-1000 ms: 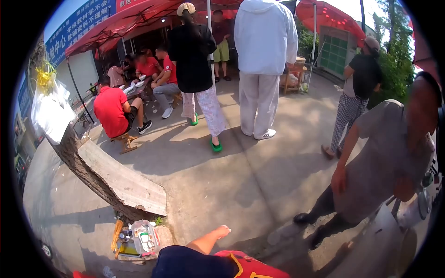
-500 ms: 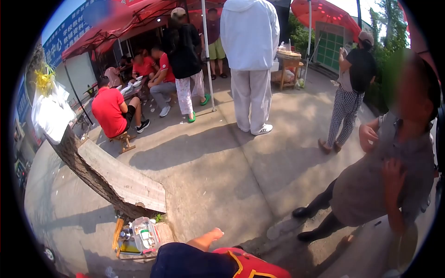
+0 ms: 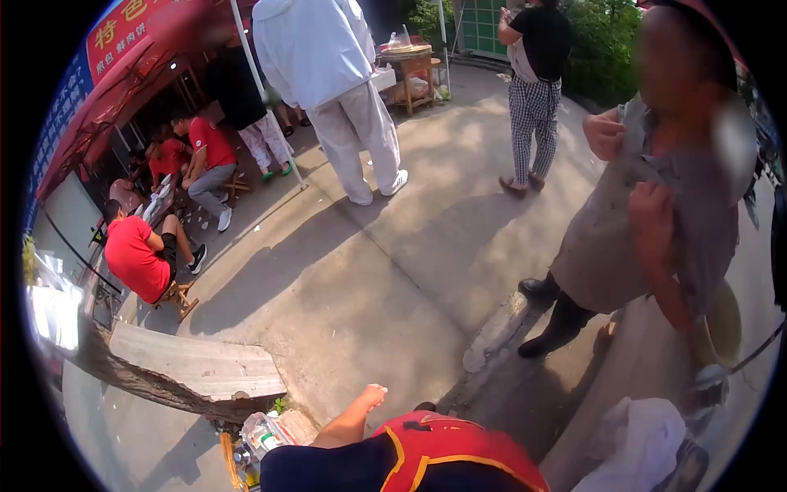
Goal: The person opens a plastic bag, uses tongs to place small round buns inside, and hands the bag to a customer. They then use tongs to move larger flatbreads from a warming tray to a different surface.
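Note:
At the bottom of the view, my left arm reaches forward from a dark blue sleeve, beside my red vest. My left hand hangs over bare concrete pavement with its fingers curled in and nothing visible in it. It touches nothing. A pile of plastic bottles and litter lies closest to it, down to the left. My right hand is out of view.
A person in a grey shirt stands close on the right, both hands at the chest. Farther off stand a person in white and one in checked trousers. People in red shirts sit under a red canopy. A concrete slab lies left.
The view has swung right, pushing the canopy and seated people to the left. The person in grey is closer and has raised both hands to the chest. My left arm has barely moved.

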Available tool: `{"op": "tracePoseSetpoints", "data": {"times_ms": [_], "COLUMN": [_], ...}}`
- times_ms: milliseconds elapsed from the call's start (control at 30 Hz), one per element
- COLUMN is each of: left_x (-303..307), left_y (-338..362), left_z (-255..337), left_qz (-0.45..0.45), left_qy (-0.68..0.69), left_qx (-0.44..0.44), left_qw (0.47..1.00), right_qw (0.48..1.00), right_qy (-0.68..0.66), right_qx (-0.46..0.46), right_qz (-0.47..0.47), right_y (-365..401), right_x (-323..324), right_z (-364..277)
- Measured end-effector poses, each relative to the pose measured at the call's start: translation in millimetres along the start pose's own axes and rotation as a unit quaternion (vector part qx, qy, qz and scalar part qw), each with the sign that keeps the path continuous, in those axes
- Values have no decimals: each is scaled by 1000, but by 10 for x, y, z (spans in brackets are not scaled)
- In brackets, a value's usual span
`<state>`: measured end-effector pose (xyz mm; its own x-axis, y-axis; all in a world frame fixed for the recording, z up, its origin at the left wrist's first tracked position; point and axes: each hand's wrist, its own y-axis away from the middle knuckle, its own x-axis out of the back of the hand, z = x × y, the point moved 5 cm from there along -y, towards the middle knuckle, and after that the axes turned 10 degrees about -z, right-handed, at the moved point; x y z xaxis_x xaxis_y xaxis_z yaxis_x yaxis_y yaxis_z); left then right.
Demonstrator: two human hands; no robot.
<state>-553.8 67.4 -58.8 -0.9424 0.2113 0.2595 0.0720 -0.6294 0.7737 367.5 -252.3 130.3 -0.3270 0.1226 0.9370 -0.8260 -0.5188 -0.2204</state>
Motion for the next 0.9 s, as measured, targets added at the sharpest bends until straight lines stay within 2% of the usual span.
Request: {"op": "tracePoseSetpoints", "data": {"times_ms": [67,100,133,167,200,267,367,400,533,567,767,833,900], "left_x": [-11,-15,-28,-43,-68,-73,-146,-173,-202,-205,-511,-672,-648], "left_y": [166,244,293,322,344,263,108,75,-6,-39,-73,96,111], "left_z": [130,188,222,295,359,413,416,453,736,823,1180,1306,1160], "left_qz": [-33,-41,-48,-64,-79,-115,-157,-165,-179,-185,-252,-229,-205], "left_qy": [67,67,63,19,-25,-96,-159,-170,-153,-137,24,-7,-39], "left_qx": [44,53,60,56,50,34,22,21,12,8,-41,-10,-2], "left_qw": [996,996,995,996,995,988,975,971,972,973,967,973,978], "right_qw": [991,991,996,966,873,880,873,885,874,871,845,832,827], "right_qy": [129,134,49,-176,-359,-308,-274,-268,-270,-267,-281,-285,-283], "right_qx": [5,-19,-75,-185,-321,-358,-390,-372,-398,-399,-449,-473,-482], "right_qz": [21,1,26,-50,-74,-56,-106,-88,-70,-105,-73,-62,-58], "right_y": [-14,86,327,387,498,646,764,811,879,872,867,926,896], "right_x": [-498,-613,2,188,383,696,996,1049,1134,1130,924,746,625], "right_z": [535,734,432,391,323,174,96,77,222,278,640,743,810]}}
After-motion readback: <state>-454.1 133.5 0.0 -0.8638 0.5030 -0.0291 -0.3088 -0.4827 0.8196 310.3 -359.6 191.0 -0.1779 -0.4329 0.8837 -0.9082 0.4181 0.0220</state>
